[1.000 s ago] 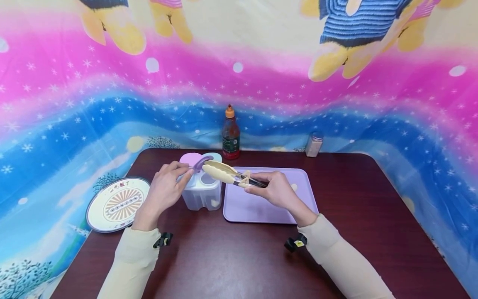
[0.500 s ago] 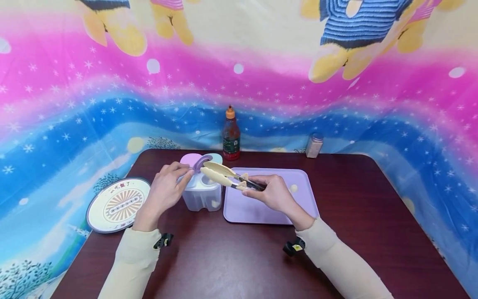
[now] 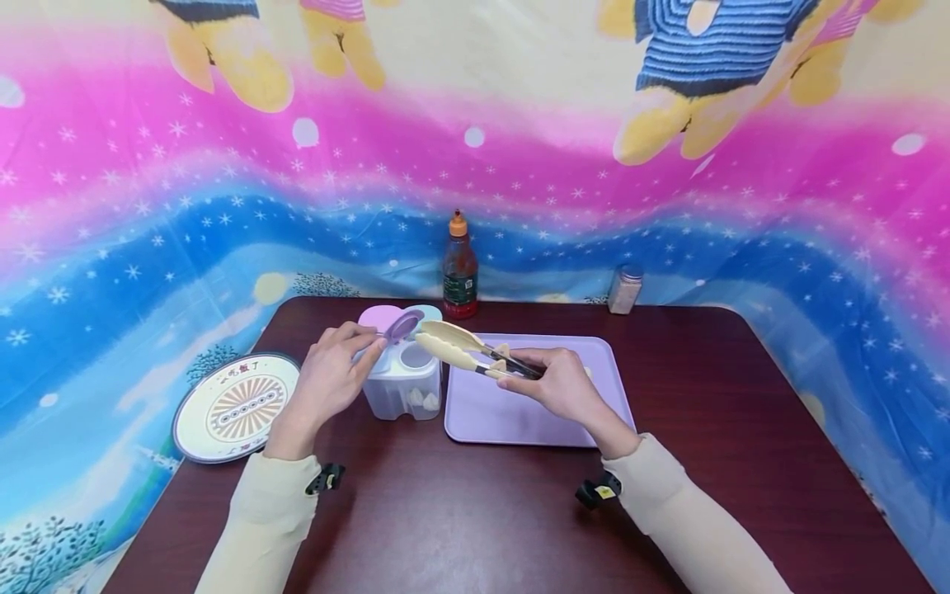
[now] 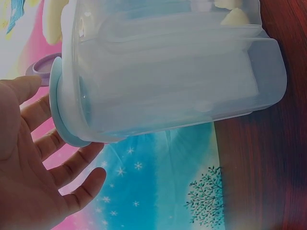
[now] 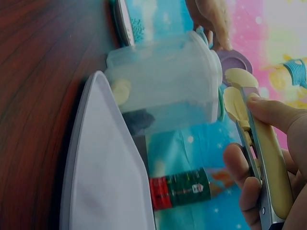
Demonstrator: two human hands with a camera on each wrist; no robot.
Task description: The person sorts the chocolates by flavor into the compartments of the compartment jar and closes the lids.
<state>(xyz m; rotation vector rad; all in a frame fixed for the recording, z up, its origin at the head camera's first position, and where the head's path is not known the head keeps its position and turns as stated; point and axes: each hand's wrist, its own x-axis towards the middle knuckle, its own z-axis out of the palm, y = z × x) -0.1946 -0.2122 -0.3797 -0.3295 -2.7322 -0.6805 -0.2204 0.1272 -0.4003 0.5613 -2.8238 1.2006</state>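
Observation:
My left hand (image 3: 331, 375) pinches the raised purple lid (image 3: 403, 327) of a translucent storage box (image 3: 386, 396) with several round lids; in the left wrist view its other fingers spread beside a light blue lid (image 4: 56, 105). The round opening under the purple lid is uncovered. Two pale cream pieces, perhaps garlic cloves (image 3: 425, 401), lie at the bottom of that front compartment. My right hand (image 3: 560, 381) grips cream-tipped tongs (image 3: 449, 346), whose tips hang just right of the opening, apart and with nothing visible between them. Beneath the right hand lies a lilac tray (image 3: 482, 412), another pale piece (image 3: 588, 372) partly hidden on it.
A patterned oval plate (image 3: 237, 408) lies left of the box. Behind stand a red sauce bottle (image 3: 460, 280) with an orange cap and a small shaker (image 3: 625, 290). Dark contents (image 5: 139, 120) show in another compartment. A printed cloth hangs around the table.
A second pale piece now shows at the bottom of the front compartment. The tongs dipped slightly left, then moved right, off the opening. My left hand has kept the lid raised.

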